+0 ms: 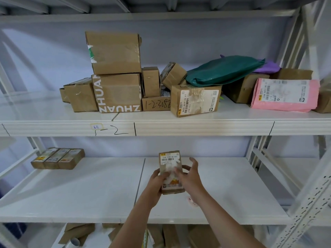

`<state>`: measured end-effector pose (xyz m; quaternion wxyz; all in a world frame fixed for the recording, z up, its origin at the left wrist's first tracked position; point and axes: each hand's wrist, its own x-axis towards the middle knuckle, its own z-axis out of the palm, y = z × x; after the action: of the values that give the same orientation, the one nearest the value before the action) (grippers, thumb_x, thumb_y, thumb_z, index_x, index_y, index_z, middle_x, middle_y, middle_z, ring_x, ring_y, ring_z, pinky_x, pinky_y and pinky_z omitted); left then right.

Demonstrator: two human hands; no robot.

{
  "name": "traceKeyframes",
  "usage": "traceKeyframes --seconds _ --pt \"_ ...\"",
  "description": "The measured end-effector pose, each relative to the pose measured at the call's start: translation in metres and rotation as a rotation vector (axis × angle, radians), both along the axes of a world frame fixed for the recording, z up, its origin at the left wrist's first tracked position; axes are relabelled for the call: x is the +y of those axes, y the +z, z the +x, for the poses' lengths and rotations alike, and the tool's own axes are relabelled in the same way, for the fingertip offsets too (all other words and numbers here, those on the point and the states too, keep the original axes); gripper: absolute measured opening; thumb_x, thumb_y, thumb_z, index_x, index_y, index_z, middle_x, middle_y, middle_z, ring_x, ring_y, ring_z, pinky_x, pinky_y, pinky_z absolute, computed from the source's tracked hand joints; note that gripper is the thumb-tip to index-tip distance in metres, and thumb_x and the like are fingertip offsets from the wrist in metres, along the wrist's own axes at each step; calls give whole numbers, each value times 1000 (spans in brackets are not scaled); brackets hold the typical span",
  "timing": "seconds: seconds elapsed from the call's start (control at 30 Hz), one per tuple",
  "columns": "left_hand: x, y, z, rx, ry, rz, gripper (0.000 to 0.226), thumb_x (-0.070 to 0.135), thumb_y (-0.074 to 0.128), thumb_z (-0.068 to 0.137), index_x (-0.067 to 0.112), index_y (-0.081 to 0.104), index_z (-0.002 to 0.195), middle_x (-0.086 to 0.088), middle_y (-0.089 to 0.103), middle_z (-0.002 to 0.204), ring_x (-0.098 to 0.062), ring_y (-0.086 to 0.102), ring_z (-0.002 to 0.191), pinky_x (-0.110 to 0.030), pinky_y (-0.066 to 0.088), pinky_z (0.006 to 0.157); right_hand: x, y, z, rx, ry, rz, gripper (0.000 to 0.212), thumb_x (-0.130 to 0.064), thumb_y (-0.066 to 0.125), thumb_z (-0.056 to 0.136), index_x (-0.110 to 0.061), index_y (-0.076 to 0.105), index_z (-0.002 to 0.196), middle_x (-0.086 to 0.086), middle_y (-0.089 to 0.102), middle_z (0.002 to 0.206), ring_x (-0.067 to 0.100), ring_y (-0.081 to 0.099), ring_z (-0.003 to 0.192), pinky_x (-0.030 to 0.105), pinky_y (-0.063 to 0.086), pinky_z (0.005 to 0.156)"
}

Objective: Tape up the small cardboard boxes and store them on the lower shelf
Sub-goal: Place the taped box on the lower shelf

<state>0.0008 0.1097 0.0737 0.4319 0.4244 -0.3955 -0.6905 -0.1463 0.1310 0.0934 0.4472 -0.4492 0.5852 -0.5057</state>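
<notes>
A small cardboard box (170, 161) with a shipping label on top is held over the lower white shelf (89, 190), near its middle. My left hand (155, 183) grips the box's left side, fingers curled around it. My right hand (189, 176) touches its right side and top, fingers spread and loosely bent. Three small labelled boxes (57, 158) sit side by side at the far left of the same shelf.
The upper shelf (161, 128) carries several cardboard boxes (116, 72), a green mailer bag (223, 70) and a pink parcel (284, 94). Grey metal uprights (308, 203) stand at the right. More cardboard (78, 233) lies below the lower shelf.
</notes>
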Motion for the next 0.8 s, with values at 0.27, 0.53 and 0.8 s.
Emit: traceKeyframes --seconds 0.27,0.53,0.8 --pt "1 9 -33 -389 211 -65 52 63 53 94 20 51 122 -2 70 104 -19 73 87 -32 60 66 6 -8 4 -71 77 30 27 -53 47 102 -41 58 124 -12 72 116 7 74 96 34 63 78" --pt "3 -2 -38 -445 246 -145 52 63 54 94 16 58 115 -2 72 101 -19 72 87 -40 62 80 12 -17 17 153 -75 -6 42 -48 38 106 -24 46 140 -7 65 114 10 67 93 16 52 67" --pt "0 8 -20 -285 -26 -91 43 61 46 99 30 59 126 -2 75 111 -20 75 93 -38 62 82 5 -14 12 -81 -74 127 44 -57 35 104 -25 42 135 -6 67 112 10 71 89 20 55 57"
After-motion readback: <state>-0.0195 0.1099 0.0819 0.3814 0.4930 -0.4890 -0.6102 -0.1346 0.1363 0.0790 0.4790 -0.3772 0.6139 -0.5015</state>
